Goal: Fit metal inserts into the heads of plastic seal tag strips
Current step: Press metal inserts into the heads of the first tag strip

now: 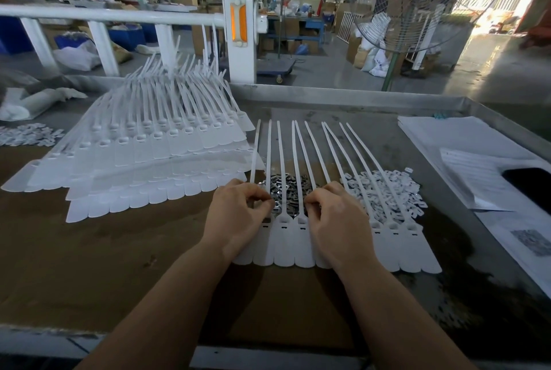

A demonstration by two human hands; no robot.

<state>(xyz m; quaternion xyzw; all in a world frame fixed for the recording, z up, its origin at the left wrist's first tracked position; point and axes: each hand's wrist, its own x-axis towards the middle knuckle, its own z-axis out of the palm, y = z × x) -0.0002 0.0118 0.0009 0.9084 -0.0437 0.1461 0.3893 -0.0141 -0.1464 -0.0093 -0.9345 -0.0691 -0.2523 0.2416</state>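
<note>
One head-worn wide-angle view is looking forward and down from above the bench (343, 295) — sitting close over both forearms, with the strips (337, 238) lying near centre. It is facing outward across the workshop floor, taking in the rail (119, 15) and fan (423, 3) beyond — edges are bending.

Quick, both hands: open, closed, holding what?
Left hand: fingers curled, pinching something small; cannot tell what.
Right hand: fingers curled, pinching something small; cannot tell what.
</note>
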